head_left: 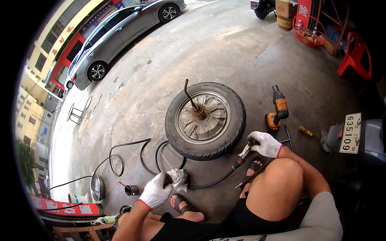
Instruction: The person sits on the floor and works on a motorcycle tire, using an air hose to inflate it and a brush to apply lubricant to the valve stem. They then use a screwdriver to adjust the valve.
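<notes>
My left hand, in a white knit glove, is closed at the edge of a crumpled whitish rag. My right hand, gloved alike, grips an air gun with a metal lever; its fitting joins a black hose that curves left across the floor. Beyond my hands a scooter wheel lies flat, black tire around a silver hub with a rusty sprocket. From its centre a bent brown cable or rod sticks up. A thin metal rod slants down toward the rag.
Right of the wheel stand an orange-black cordless impact wrench and a yellow-handled screwdriver. A T-handle wrench lies by my right hand. A metal cup and steel bowl sit left. A red chair and parked grey car are farther off.
</notes>
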Action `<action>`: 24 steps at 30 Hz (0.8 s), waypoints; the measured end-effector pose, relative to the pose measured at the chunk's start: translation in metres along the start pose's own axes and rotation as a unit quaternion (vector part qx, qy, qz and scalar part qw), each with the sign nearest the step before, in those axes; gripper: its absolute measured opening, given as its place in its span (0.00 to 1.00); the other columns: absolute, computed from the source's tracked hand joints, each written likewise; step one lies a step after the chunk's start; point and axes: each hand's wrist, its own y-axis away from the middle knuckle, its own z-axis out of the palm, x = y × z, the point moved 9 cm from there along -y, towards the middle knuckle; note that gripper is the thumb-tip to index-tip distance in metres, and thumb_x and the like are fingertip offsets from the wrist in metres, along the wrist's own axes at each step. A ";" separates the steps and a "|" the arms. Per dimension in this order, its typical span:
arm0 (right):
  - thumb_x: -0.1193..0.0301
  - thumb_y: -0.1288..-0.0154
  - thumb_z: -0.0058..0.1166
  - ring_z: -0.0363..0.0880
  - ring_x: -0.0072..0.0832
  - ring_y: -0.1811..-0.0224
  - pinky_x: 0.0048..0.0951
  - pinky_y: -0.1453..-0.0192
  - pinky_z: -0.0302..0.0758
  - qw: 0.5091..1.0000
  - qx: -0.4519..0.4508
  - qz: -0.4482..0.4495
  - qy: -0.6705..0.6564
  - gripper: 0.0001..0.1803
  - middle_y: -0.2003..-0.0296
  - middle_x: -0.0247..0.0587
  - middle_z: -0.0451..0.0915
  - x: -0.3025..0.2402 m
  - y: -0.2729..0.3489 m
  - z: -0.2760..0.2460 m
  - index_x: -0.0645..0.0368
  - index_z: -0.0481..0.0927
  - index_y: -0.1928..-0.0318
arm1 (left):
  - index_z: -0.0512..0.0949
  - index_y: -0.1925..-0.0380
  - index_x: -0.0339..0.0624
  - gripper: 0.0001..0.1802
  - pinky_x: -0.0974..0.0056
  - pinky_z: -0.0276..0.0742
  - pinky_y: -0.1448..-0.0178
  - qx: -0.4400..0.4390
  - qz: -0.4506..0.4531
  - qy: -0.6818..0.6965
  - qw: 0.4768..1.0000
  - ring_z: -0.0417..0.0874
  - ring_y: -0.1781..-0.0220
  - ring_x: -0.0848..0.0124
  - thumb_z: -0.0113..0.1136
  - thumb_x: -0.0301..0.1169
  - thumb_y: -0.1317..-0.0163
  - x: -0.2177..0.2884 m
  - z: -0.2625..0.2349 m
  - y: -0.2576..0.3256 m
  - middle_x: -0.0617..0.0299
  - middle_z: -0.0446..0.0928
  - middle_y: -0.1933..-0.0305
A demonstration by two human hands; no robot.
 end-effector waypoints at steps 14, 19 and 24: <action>0.70 0.32 0.62 0.83 0.30 0.60 0.35 0.53 0.81 0.712 0.114 0.106 -0.685 0.17 0.59 0.38 0.83 -0.026 -0.050 0.011 0.62 0.78 0.46 | 0.77 0.53 0.36 0.18 0.57 0.77 0.57 -0.189 0.091 0.287 0.935 0.82 0.65 0.61 0.55 0.41 0.27 0.137 0.168 -0.061 0.53 0.81 0.68; 0.65 0.28 0.58 0.83 0.30 0.68 0.37 0.63 0.82 0.607 0.067 0.164 -0.775 0.16 0.68 0.39 0.82 -0.035 -0.066 0.041 0.59 0.76 0.45 | 0.77 0.58 0.35 0.20 0.65 0.71 0.64 -0.291 0.056 0.381 0.876 0.70 0.68 0.76 0.56 0.44 0.27 0.135 0.171 -0.059 0.66 0.75 0.71; 0.73 0.34 0.57 0.69 0.18 0.86 0.25 0.87 0.66 0.792 0.160 0.211 -0.550 0.07 0.80 0.29 0.73 -0.027 -0.088 0.042 0.58 0.81 0.56 | 0.79 0.46 0.35 0.19 0.71 0.66 0.74 -0.100 0.016 0.416 0.904 0.68 0.77 0.81 0.55 0.39 0.25 0.130 0.149 -0.087 0.65 0.78 0.70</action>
